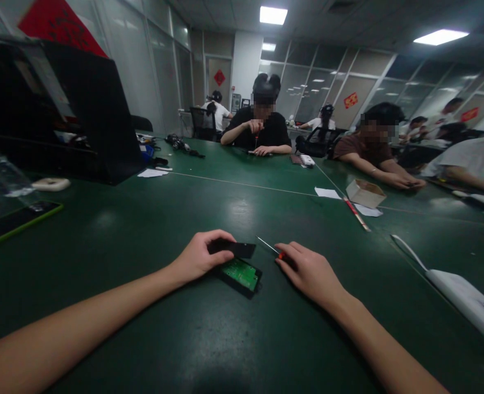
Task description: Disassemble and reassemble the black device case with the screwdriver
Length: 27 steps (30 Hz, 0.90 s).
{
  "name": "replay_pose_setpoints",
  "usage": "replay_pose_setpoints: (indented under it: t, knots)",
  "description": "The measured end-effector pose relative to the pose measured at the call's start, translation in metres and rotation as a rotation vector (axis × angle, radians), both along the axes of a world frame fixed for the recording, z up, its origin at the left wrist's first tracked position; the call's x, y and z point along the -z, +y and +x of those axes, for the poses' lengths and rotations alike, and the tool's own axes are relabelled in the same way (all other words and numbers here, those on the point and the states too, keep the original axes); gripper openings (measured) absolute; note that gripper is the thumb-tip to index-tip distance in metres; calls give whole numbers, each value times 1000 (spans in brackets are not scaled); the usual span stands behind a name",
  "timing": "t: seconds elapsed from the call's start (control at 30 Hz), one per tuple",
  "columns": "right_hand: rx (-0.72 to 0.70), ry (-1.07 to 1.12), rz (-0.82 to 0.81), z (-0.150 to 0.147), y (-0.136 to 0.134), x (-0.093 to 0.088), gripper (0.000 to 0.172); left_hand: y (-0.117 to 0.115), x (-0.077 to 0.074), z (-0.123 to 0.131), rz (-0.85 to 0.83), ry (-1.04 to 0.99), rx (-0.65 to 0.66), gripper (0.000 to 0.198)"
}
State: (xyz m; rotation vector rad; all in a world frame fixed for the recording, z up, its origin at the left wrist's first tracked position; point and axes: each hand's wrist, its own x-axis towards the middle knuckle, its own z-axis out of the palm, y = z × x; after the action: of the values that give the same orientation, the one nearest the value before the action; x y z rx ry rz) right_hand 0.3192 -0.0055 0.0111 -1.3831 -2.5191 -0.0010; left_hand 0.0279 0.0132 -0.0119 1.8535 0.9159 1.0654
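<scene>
My left hand [209, 253] grips a flat black cover [244, 250] between thumb and fingers, tilted above an open black case. Inside that black case [235, 288] a green circuit board [242, 272] shows; the case lies on the green table, its far left part hidden under the cover and hand. My right hand [307, 268] is closed around a screwdriver [268, 245] with a red and dark handle and a thin metal shaft. The shaft points up and left toward the cover, apart from it. Most of the handle is hidden by my fingers.
On the left stand a large black open box [98, 109] and a green-edged phone [20, 224]. At right lie a white power strip [467, 301], a small open box [365, 194] and a red-and-white stick [356, 213]. Across the table a person [262, 123] works with a screwdriver.
</scene>
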Motion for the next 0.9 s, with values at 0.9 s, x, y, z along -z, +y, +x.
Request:
replay_pose_setpoints:
  t: [0.9]
  knots:
    - [-178, 635, -50, -73, -15, 19, 35, 32, -1, 21, -660, -865, -127, 56]
